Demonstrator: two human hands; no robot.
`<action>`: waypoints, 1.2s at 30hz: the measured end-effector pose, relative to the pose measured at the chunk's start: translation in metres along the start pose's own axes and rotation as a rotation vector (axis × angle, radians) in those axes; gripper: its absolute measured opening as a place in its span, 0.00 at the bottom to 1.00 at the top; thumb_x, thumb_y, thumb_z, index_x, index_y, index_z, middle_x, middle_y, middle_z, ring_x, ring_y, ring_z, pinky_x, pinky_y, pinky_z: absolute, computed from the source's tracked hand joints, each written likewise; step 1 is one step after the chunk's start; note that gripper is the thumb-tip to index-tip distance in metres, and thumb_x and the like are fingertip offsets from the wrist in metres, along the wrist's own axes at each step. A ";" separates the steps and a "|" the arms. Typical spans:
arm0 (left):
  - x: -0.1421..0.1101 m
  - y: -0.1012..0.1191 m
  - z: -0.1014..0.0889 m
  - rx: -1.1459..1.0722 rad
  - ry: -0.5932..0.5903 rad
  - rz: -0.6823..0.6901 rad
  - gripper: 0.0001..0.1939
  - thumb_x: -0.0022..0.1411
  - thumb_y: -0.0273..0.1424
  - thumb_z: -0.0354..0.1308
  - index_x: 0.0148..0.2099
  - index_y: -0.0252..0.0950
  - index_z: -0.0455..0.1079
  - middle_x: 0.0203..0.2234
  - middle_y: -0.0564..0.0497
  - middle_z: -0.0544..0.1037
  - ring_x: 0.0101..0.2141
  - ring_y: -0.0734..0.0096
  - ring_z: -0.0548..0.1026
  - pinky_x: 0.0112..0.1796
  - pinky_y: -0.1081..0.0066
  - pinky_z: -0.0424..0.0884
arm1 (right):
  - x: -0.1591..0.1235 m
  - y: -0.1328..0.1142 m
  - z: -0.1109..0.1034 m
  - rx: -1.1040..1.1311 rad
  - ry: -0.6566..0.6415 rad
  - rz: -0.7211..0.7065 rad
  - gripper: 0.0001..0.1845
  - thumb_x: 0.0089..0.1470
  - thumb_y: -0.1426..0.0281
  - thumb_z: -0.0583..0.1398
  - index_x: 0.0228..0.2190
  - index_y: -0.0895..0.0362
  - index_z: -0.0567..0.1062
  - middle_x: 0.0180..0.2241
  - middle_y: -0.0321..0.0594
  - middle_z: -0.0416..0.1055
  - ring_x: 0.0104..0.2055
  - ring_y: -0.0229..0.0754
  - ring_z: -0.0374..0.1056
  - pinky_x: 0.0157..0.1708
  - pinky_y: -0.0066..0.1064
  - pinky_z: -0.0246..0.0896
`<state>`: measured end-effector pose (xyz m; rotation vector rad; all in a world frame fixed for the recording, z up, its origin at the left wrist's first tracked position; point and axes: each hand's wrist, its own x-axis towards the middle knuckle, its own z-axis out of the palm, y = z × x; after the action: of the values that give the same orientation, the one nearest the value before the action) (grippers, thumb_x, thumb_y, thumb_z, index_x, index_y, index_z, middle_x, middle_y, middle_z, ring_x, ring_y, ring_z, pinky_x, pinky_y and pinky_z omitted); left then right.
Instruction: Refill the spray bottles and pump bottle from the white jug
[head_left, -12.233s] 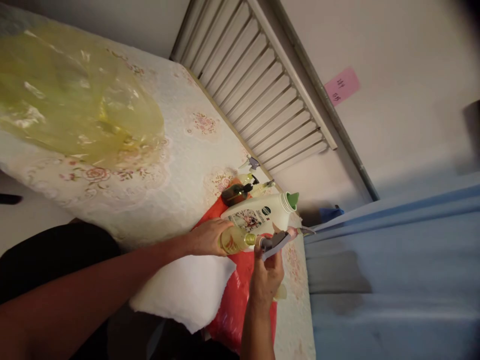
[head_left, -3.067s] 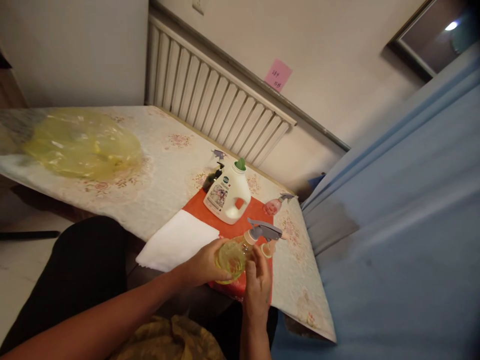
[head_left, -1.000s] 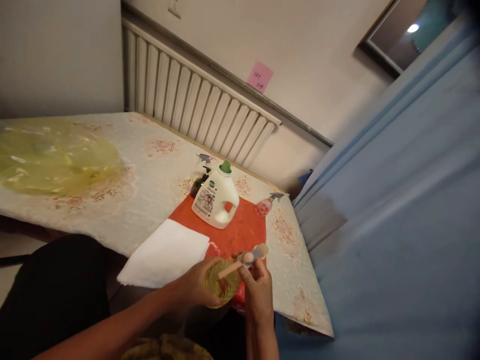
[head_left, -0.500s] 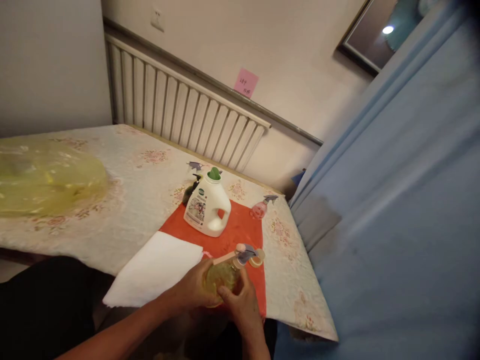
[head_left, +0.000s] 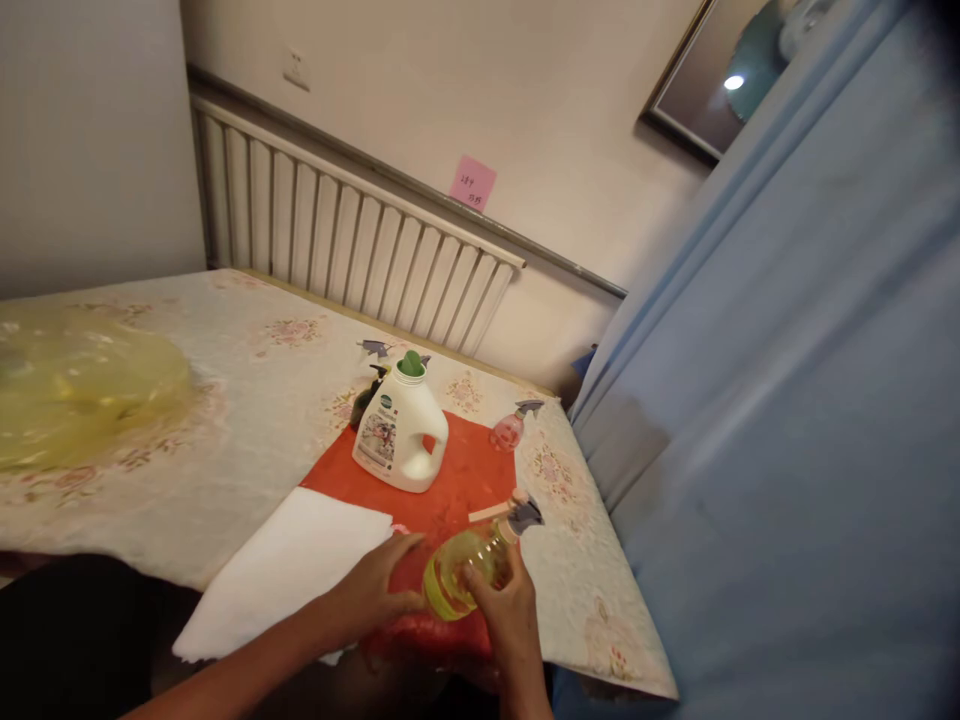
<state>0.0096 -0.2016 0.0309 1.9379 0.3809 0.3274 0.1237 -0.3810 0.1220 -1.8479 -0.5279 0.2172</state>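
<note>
Two hands flank a yellow spray bottle, which is held tilted over the near part of a red sheet. Its long axis slants from the base at lower left to the grey spray head at upper right. The right hand has it, fingers clamped around the body below the neck, thumb across the near side. The left hand has its fingers and thumb spread apart, the gap facing the base just beside it; whether a fingertip touches, I cannot tell. Beyond the bottle, a stretch of red separates it from the white jug, with a pink spray bottle farther right. A white cloth lies beside the left forearm, the table's front edge runs close below the hands, and its right edge meets a blue curtain.
</note>
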 end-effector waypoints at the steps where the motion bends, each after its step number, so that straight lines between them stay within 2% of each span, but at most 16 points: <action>1: 0.003 -0.011 -0.007 0.095 0.044 -0.002 0.37 0.52 0.44 0.65 0.63 0.38 0.64 0.62 0.40 0.68 0.62 0.45 0.65 0.61 0.50 0.61 | 0.007 0.001 -0.006 -0.015 0.023 -0.003 0.30 0.39 0.63 0.67 0.47 0.59 0.76 0.40 0.45 0.81 0.43 0.53 0.77 0.44 0.38 0.72; 3: 0.011 -0.032 -0.026 0.278 0.144 0.034 0.26 0.61 0.42 0.56 0.58 0.36 0.68 0.57 0.40 0.73 0.58 0.50 0.69 0.60 0.52 0.63 | 0.021 0.004 -0.017 -0.038 0.066 -0.017 0.30 0.39 0.62 0.67 0.46 0.59 0.76 0.41 0.45 0.80 0.44 0.54 0.76 0.45 0.39 0.71; 6: 0.023 -0.054 -0.058 0.574 0.258 0.084 0.17 0.66 0.36 0.49 0.49 0.35 0.73 0.46 0.41 0.77 0.50 0.52 0.73 0.54 0.54 0.67 | 0.045 0.006 -0.030 -0.073 0.119 -0.047 0.30 0.38 0.61 0.67 0.45 0.59 0.77 0.41 0.46 0.80 0.44 0.54 0.76 0.46 0.40 0.70; 8: 0.030 -0.065 -0.075 0.747 0.276 0.086 0.15 0.66 0.33 0.46 0.41 0.34 0.73 0.40 0.41 0.77 0.44 0.53 0.73 0.48 0.55 0.68 | 0.063 0.006 -0.035 -0.105 0.157 -0.069 0.29 0.37 0.61 0.67 0.43 0.59 0.77 0.39 0.45 0.80 0.42 0.54 0.76 0.46 0.40 0.69; 11: 0.032 -0.078 -0.088 0.870 0.296 0.091 0.15 0.67 0.31 0.45 0.41 0.34 0.73 0.39 0.41 0.76 0.42 0.53 0.73 0.46 0.55 0.67 | 0.092 0.006 -0.041 -0.142 0.219 -0.094 0.29 0.35 0.61 0.68 0.42 0.59 0.77 0.38 0.45 0.80 0.41 0.53 0.76 0.44 0.39 0.69; 17: 0.029 -0.093 -0.087 0.885 0.289 0.086 0.17 0.68 0.31 0.44 0.45 0.35 0.74 0.42 0.41 0.76 0.44 0.54 0.72 0.48 0.55 0.64 | 0.153 0.022 -0.041 -0.239 0.294 -0.128 0.29 0.36 0.59 0.67 0.42 0.58 0.78 0.37 0.46 0.80 0.40 0.54 0.75 0.44 0.40 0.68; 24: 0.031 -0.089 -0.088 0.860 0.262 0.040 0.17 0.68 0.33 0.43 0.45 0.36 0.74 0.43 0.42 0.77 0.44 0.55 0.72 0.49 0.55 0.64 | 0.215 0.054 -0.024 -0.226 0.292 -0.116 0.31 0.35 0.60 0.68 0.44 0.57 0.78 0.41 0.47 0.80 0.43 0.54 0.76 0.45 0.38 0.68; 28: 0.030 -0.087 -0.088 0.850 0.260 0.011 0.16 0.67 0.34 0.44 0.44 0.37 0.74 0.44 0.42 0.77 0.45 0.55 0.72 0.50 0.55 0.64 | 0.241 0.068 -0.013 -0.201 0.276 -0.119 0.31 0.35 0.60 0.68 0.45 0.56 0.77 0.45 0.46 0.79 0.46 0.52 0.75 0.47 0.37 0.67; 36: 0.030 -0.100 -0.087 0.856 0.301 0.069 0.15 0.68 0.33 0.47 0.46 0.39 0.74 0.45 0.43 0.78 0.47 0.54 0.74 0.51 0.53 0.66 | 0.278 0.089 -0.003 -0.184 0.299 -0.087 0.32 0.34 0.59 0.67 0.44 0.57 0.77 0.44 0.46 0.79 0.45 0.51 0.75 0.47 0.37 0.66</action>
<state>-0.0091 -0.0798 -0.0272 2.7483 0.7362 0.5666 0.3919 -0.2790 0.0703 -1.9859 -0.4284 -0.1704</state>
